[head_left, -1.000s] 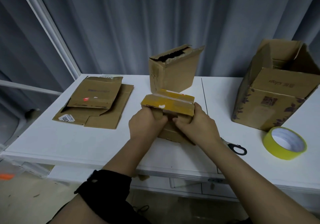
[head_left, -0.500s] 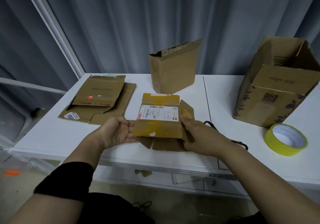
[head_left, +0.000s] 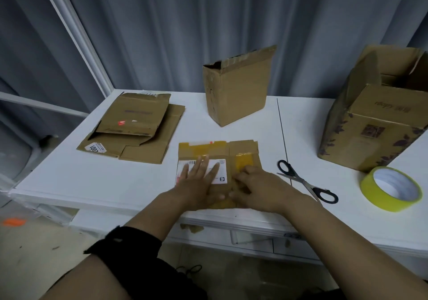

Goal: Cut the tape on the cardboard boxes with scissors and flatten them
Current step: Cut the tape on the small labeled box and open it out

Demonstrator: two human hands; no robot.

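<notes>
While flat, fingers [head_left: 201, 169] spread on box [head_left: 240, 151].

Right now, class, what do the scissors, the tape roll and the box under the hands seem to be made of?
Scissors: shiny metal blades, black handles, probably plastic.
Tape roll: glossy yellow film, likely plastic; the pale inner core could be card.
Box under the left hand and right hand: matte brown cardboard, pressed flat, with shiny tape strips and a white paper label.

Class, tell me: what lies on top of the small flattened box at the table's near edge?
Both hands: left hand flat on its white label, right hand pressing beside it. The cardboard beneath them is hidden.
</notes>
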